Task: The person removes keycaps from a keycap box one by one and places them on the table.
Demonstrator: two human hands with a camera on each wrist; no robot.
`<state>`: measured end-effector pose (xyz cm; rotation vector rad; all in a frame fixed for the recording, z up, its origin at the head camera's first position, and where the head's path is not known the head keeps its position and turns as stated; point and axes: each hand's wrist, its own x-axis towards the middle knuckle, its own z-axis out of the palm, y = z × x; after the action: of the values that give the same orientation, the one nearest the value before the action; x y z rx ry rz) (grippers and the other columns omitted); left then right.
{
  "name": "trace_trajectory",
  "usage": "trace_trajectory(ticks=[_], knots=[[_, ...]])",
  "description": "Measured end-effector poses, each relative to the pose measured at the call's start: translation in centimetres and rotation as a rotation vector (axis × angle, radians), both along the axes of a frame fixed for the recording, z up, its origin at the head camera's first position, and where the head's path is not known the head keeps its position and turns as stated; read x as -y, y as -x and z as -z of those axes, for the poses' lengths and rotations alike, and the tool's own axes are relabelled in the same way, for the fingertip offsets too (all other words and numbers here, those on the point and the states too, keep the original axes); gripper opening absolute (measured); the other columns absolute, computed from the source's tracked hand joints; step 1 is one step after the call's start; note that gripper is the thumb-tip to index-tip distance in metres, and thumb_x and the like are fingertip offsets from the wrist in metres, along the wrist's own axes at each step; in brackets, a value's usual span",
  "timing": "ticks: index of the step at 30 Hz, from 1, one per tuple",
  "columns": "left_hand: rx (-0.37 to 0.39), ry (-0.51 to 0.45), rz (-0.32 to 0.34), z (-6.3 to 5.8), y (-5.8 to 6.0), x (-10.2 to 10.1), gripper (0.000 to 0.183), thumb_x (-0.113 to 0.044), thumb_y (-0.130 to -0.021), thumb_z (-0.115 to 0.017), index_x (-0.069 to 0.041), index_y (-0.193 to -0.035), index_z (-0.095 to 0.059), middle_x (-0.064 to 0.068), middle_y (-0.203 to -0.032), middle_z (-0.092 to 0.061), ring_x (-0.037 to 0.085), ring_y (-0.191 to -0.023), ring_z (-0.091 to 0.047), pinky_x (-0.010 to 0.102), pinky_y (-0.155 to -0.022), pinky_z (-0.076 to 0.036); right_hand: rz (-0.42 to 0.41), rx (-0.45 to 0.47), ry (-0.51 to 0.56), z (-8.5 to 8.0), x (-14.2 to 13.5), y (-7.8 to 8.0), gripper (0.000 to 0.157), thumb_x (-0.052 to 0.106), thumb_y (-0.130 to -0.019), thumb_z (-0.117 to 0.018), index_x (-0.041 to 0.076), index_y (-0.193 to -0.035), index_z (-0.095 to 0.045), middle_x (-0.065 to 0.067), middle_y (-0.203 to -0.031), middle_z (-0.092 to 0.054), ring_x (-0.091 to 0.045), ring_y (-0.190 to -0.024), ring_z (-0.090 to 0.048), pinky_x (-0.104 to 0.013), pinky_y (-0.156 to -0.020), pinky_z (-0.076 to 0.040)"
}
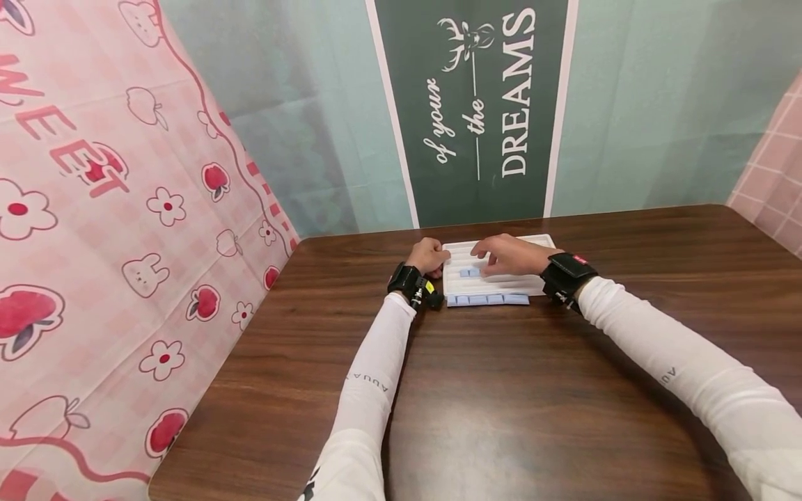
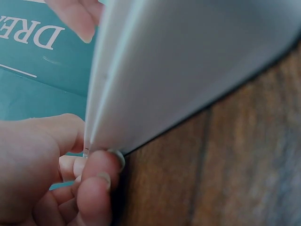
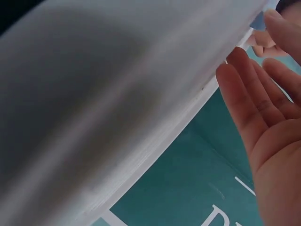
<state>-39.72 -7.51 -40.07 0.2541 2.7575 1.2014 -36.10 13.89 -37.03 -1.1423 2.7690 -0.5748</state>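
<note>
A white tray (image 1: 456,287) with raised lengthwise ridges is near the far edge of the table. Two small blue square pieces (image 1: 469,273) sit side by side in it, and a row of several joined-looking blue pieces (image 1: 487,300) runs along its front edge. My left hand (image 1: 429,256) grips the tray's left end; the left wrist view has its fingers curled at the tray's corner (image 2: 141,94). Over the middle of the tray, my right hand (image 1: 512,255) reaches with loose, spread fingers, thumb beside the blue pair. In the right wrist view its fingers (image 3: 244,89) hold nothing.
The brown wooden table (image 1: 476,403) stretches out in front of both arms. Behind it hangs a green cloth (image 1: 351,139) with white lettering, and a pink patterned cloth (image 1: 125,229) borders the left side.
</note>
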Motion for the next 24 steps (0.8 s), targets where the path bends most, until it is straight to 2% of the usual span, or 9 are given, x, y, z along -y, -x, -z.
trace_trajectory(ticks=[16, 23, 24], knots=[[0.01, 0.0, -0.009, -0.2, -0.2, 0.0, 0.026, -0.021, -0.082, -0.055, -0.011, -0.06, -0.045, 0.002, -0.052, -0.053, 0.012, -0.041, -0.053, 0.022, -0.041, -0.046, -0.061, -0.043, -0.022, 0.9, 1.2, 0.5, 0.036, 0.026, -0.076, -0.065, 0.012, -0.109, -0.059, -0.002, -0.106, -0.061, -0.008, -0.078, -0.057, -0.027, -0.072, -0.049], [0.015, 0.005, -0.006, -0.1, -0.1, 0.0, 0.025, -0.021, -0.081, -0.055, -0.01, -0.061, -0.046, 0.002, -0.052, -0.053, 0.011, -0.041, -0.052, 0.021, -0.04, -0.045, -0.1, -0.11, -0.013, 1.1, 1.1, 0.4, 0.027, 0.02, -0.076, -0.066, 0.011, -0.101, -0.063, 0.0, -0.09, -0.061, -0.008, -0.079, -0.055, -0.026, -0.071, -0.046], [0.009, 0.01, -0.009, -0.1, -0.2, 0.0, 0.024, -0.021, -0.082, -0.054, -0.009, -0.063, -0.047, 0.004, -0.055, -0.055, 0.008, -0.039, -0.049, 0.023, -0.042, -0.047, -0.104, -0.113, -0.014, 1.1, 1.2, 0.4, 0.025, 0.019, -0.076, -0.065, 0.011, -0.1, -0.063, 0.0, -0.088, -0.061, -0.009, -0.078, -0.054, -0.026, -0.07, -0.046]])
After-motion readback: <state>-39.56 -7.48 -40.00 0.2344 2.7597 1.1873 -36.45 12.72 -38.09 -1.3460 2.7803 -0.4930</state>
